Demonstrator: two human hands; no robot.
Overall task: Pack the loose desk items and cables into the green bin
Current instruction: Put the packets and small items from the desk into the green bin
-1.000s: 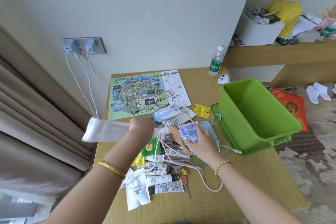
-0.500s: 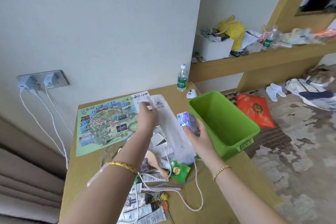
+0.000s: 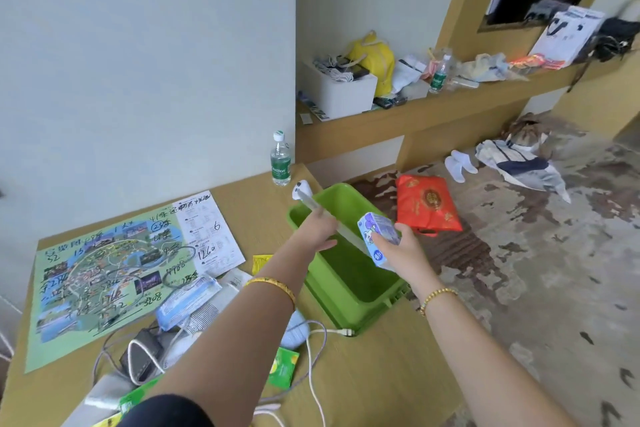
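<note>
Both hands have swung over to the bin [image 3: 349, 291] in the last sec. A sec ago I had them working the clutter at the near side of the surface; half a sec ago they were lifted and partway across.

L hand [image 3: 317, 230]: grip wrapped round a long white sleeve [image 3: 348, 236], which now slants across the bin's mouth, far end poking past the far-left rim, near end dipping inside. R hand [image 3: 398, 246]: grip holding a small purple-white pack [image 3: 377, 236], just above the bin's right rim, touching the sleeve or v. close, can't tell which.

Bin sits at the right edge of the surface [image 3: 381, 374], opening up; what I can see of the inside looks bare.

Means for task, imo: first two items are at the drop point, not yet let go. Sleeve is longer than the bin's width from this angle, so it prob. needs to go in along the long side or tilted, else it hangs on the rim.

Lots left on the surface: map [image 3: 104, 274] at far left, blue pouch [image 3: 188, 298], black adapter [image 3: 142, 355] w/ white cable [image 3: 313, 357] looping nr the bin's near corner, green sachet [image 3: 284, 366]. Task is early.
</note>
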